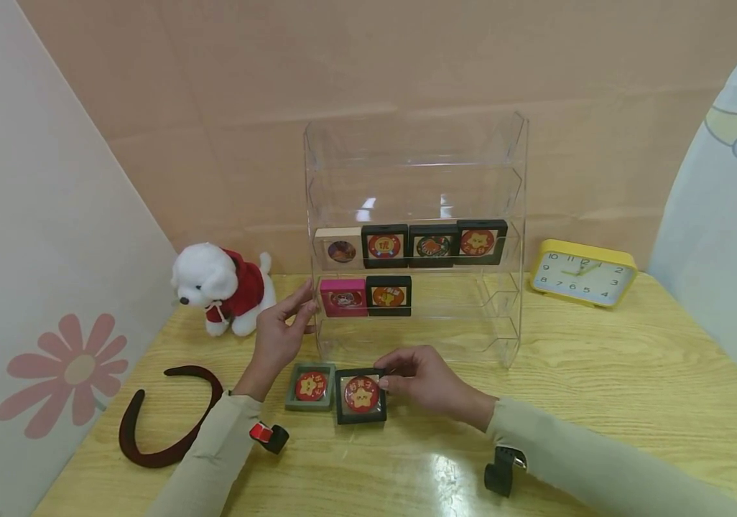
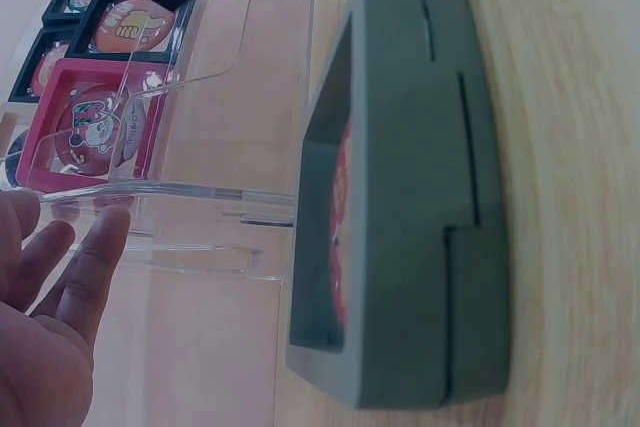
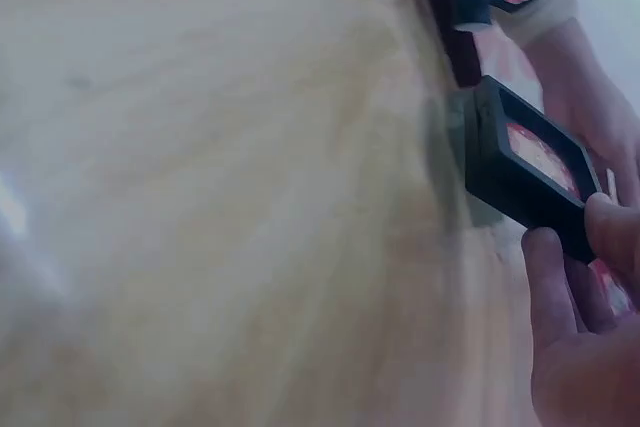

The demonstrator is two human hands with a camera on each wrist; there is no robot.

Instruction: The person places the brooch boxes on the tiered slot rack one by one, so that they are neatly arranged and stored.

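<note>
My right hand pinches a black square display frame by its upper right corner. Inside the frame is a red round badge with a yellow star. A grey-green frame with a similar badge lies on the table just left of it; its thick side looms close in the left wrist view. With fingers fairly straight, my left hand touches the left side of a clear tiered rack. The pink frame and a black one stand on a lower tier, beside that hand.
Several frames, one cream and the others black, fill a higher tier. To the left are a white plush dog in red and a dark headband. A yellow alarm clock stands right of the rack.
</note>
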